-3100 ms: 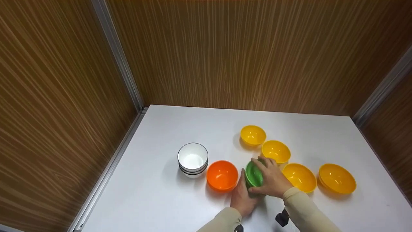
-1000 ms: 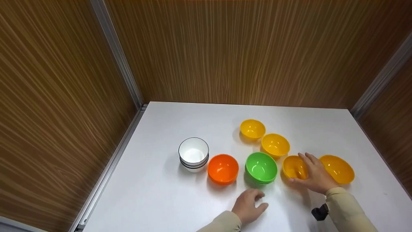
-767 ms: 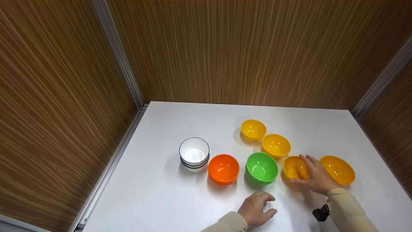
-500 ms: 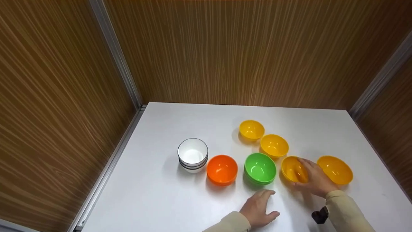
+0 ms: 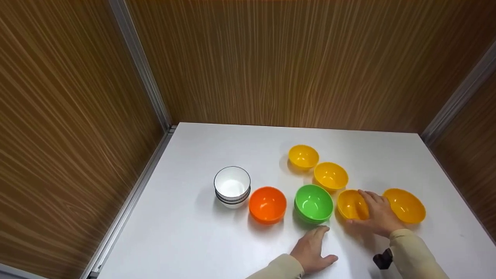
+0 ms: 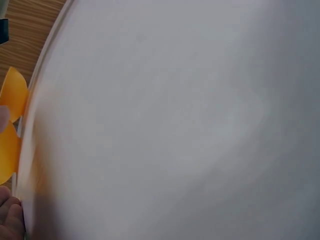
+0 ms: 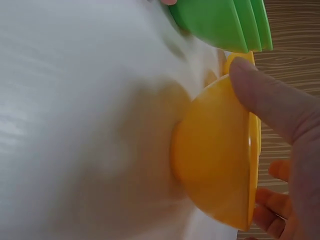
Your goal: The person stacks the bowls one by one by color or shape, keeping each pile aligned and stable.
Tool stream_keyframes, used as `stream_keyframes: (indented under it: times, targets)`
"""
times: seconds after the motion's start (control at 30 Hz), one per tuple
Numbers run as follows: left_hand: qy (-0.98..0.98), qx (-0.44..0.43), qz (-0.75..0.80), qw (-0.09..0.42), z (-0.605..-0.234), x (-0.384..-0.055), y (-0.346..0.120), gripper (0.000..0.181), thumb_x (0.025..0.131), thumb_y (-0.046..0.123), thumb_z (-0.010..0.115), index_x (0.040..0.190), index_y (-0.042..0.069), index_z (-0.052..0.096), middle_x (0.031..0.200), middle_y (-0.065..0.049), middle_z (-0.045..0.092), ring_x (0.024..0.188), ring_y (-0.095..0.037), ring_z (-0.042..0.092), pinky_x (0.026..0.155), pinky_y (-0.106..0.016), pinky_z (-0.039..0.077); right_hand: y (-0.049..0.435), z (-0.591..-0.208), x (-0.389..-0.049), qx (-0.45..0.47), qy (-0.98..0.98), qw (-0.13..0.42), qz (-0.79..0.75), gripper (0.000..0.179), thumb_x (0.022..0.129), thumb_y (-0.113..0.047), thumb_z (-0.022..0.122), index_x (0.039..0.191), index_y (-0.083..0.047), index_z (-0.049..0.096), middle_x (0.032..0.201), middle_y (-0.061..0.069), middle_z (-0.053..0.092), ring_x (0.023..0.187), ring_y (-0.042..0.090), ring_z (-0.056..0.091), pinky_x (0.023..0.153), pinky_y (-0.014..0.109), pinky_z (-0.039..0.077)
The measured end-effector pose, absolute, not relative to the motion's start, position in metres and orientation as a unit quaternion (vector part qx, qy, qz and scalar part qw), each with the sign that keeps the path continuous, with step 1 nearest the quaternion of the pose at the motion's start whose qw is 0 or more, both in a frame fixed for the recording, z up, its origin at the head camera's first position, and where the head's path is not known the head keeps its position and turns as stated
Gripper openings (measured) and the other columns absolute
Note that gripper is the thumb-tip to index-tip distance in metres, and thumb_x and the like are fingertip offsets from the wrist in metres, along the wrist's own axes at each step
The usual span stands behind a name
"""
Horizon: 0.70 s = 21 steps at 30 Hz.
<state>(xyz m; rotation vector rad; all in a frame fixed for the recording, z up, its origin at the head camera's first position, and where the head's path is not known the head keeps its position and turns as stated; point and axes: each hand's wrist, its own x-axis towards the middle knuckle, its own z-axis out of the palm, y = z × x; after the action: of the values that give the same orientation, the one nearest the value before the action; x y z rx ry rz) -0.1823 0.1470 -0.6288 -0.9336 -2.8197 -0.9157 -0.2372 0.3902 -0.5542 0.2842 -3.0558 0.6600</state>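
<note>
My right hand grips a yellow bowl by its rim, thumb at the near side and fingers across its right side. In the right wrist view the thumb lies against the rim of that yellow bowl. Left of it stands a stack of green bowls. My left hand, thumb and fingers spread, is just in front of the green stack and holds nothing. At the edge of the left wrist view are its fingertips and parts of yellow bowls.
An orange bowl and a stack of white dark-rimmed bowls stand to the left. Two yellow bowls, a back one and a nearer one, sit behind. Another yellow bowl is at right. Wood-grain panels enclose the white table.
Both hands have let go of the green bowls. The right hand went right to the yellow bowl, which has shifted slightly left. The left hand drew back, then moved a little right, its fingers spreading.
</note>
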Motion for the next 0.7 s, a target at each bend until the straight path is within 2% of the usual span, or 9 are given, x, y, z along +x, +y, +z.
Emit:
stream_keyframes:
  times: [0.27, 0.4, 0.7]
  targets:
    - [-0.913, -0.276, -0.299, -0.033, -0.625, -0.183, 0.147, 0.087, 0.078, 0.057, 0.072, 0.145, 0.013, 0.037, 0.144, 0.001, 0.045, 0.130, -0.010, 0.042, 0.107, -0.022, 0.034, 0.387, -0.549, -0.221, 0.121, -0.970, -0.013, 0.209, 0.108, 0.064, -0.056, 0.082, 0.145, -0.001, 0.035, 0.139, 0.030, 0.037, 0.122, 0.051, 0.034, 0.098, 0.072, 0.031]
    - [-0.910, -0.260, -0.318, -0.061, -0.621, -0.185, 0.145, 0.098, 0.072, 0.060, 0.075, 0.149, 0.017, 0.031, 0.147, 0.002, 0.040, 0.132, -0.011, 0.040, 0.108, -0.025, 0.035, 0.386, -0.550, -0.213, 0.140, -0.966, -0.014, 0.215, 0.109, 0.062, -0.056, 0.083, 0.146, -0.004, 0.035, 0.139, 0.028, 0.038, 0.123, 0.051, 0.037, 0.098, 0.072, 0.031]
    - [-0.905, -0.273, -0.314, -0.085, -0.618, -0.189, 0.142, 0.111, 0.065, 0.063, 0.078, 0.153, 0.022, 0.024, 0.153, 0.005, 0.032, 0.135, -0.011, 0.036, 0.110, -0.027, 0.033, 0.374, -0.555, -0.193, 0.164, -0.957, -0.025, 0.239, 0.114, 0.061, -0.053, 0.085, 0.150, -0.009, 0.030, 0.139, 0.023, 0.038, 0.119, 0.046, 0.047, 0.096, 0.066, 0.040]
